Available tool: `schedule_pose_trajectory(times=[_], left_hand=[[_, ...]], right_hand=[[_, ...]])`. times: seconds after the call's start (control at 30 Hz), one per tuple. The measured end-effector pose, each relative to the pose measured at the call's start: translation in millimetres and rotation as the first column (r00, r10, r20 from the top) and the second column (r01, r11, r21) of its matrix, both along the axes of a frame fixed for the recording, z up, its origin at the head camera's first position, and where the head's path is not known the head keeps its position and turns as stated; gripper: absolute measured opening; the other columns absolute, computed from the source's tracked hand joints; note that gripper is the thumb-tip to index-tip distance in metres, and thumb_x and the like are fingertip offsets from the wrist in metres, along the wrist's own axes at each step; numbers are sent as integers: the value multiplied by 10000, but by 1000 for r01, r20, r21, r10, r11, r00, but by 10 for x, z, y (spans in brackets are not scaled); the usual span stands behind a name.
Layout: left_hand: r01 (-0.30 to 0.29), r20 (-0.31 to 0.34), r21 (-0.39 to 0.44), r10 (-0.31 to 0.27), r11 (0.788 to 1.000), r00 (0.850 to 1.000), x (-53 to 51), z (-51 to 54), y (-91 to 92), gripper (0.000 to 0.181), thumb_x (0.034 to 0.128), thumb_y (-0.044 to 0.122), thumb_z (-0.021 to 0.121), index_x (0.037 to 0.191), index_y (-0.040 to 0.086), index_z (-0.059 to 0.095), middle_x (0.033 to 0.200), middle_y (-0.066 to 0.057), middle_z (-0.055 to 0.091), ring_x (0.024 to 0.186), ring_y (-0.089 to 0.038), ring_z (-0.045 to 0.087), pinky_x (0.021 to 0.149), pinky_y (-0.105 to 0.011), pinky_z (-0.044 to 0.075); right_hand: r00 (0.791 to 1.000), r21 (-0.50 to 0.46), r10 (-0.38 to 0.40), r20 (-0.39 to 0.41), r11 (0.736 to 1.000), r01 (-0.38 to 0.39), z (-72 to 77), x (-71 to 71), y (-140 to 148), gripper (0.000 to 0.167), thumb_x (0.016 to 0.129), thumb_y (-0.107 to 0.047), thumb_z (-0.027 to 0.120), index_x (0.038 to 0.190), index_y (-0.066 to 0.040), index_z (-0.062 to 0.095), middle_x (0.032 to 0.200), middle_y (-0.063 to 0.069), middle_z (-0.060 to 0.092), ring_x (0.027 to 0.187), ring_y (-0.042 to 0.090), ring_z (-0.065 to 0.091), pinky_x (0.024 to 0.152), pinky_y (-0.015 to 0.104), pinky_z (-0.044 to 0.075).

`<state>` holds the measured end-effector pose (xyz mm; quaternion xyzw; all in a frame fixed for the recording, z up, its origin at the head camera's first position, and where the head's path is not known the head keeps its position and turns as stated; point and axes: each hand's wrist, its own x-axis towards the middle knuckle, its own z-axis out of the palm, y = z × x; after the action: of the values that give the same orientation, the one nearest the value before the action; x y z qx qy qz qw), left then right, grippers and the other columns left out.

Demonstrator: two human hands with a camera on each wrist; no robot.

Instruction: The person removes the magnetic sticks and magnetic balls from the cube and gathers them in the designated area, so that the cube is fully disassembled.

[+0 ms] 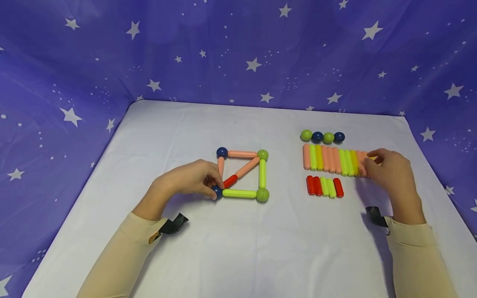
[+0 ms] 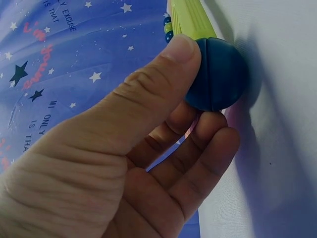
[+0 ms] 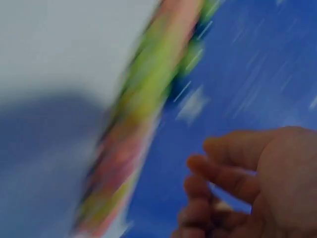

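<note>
My left hand [image 1: 193,178] pinches a dark blue ball [image 2: 220,74] between thumb and fingers. That ball is the near-left corner of a flat square frame of sticks and balls. A green stick [image 1: 239,193] runs from it to a green ball [image 1: 262,194], and a red piece [image 1: 230,181] joined to a pink stick [image 1: 247,167] makes the diagonal. My right hand [image 1: 391,171] is over the right end of a row of long sticks [image 1: 335,160], its fingers loosely bent. Nothing shows between them in the blurred right wrist view; the hand hides part of the row's end.
Beyond the long sticks lies a line of green and blue balls [image 1: 317,137]. Several short red and green sticks [image 1: 325,187] lie nearer. Everything sits on a white cloth [image 1: 238,248], with a purple starry backdrop [image 1: 223,49] behind.
</note>
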<state>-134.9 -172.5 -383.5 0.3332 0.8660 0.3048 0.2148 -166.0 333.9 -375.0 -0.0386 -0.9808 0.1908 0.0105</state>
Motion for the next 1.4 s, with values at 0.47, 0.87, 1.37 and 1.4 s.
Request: schedule_pose_trajectory(times=[0.47,0.87,1.37,1.4], left_hand=[[1,-1,8,-1,1000,1000,2,4,9,234,759,169,849,975,163,759,909,29,622,775,-120,571,682,-275,510],[-8,-4,-10,8,1000,1000,-2,-7,13,233,750,178,856,962,183,759,904,41,622,776,-113,573,687,-274,512],[-8,-10,-29,8,1000,1000,20,35,19,240,759,168,849,982,157,762,886,34,616,764,-127,556,674,-281,502],[-6,-13,-29,5,1000,1000,19,35,18,239,761,170,848,983,159,761,888,38,615,765,-125,556,675,-280,502]], right_hand=[[767,-93,640,-48,762,-641,-107,573,-2121,50,904,-222,676,920,-175,666,851,-58,551,705,102,515,613,256,465],[802,42,591,-84,806,-590,-201,658,-2410,44,738,-75,702,762,-112,703,762,-22,552,641,127,501,585,254,463],[823,-30,566,43,824,-565,-183,884,-2068,126,782,-183,781,872,-143,702,821,-38,581,709,123,510,644,271,473],[824,-46,563,63,826,-561,-181,901,-2011,159,777,-187,795,897,-148,698,833,-43,579,717,120,509,652,273,473]])
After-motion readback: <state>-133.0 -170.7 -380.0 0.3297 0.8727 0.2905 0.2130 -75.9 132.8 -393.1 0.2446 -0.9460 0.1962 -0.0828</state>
